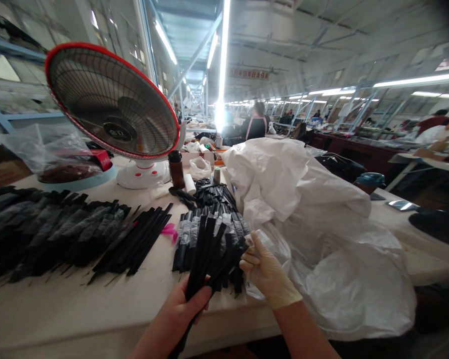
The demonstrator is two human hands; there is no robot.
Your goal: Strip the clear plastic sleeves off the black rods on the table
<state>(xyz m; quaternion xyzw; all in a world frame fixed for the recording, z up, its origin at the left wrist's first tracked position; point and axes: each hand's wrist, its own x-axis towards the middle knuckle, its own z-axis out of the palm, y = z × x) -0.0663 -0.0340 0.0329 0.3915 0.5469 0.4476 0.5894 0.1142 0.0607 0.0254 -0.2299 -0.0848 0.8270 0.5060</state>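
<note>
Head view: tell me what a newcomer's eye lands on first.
A red-rimmed fan tilts upward at the far left of the table. A big white sack heaps along its right side. In front, the bare left hand grips a bunch of black strips, beside the gloved right hand.

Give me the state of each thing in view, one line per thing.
left hand: bare, gripping a black strip bundle
right hand: gloved, fingers curled
desk fan: face tilted upward, red rim intact
white sack: crumpled, heaped on the table
brown bottle: upright, capped
</note>
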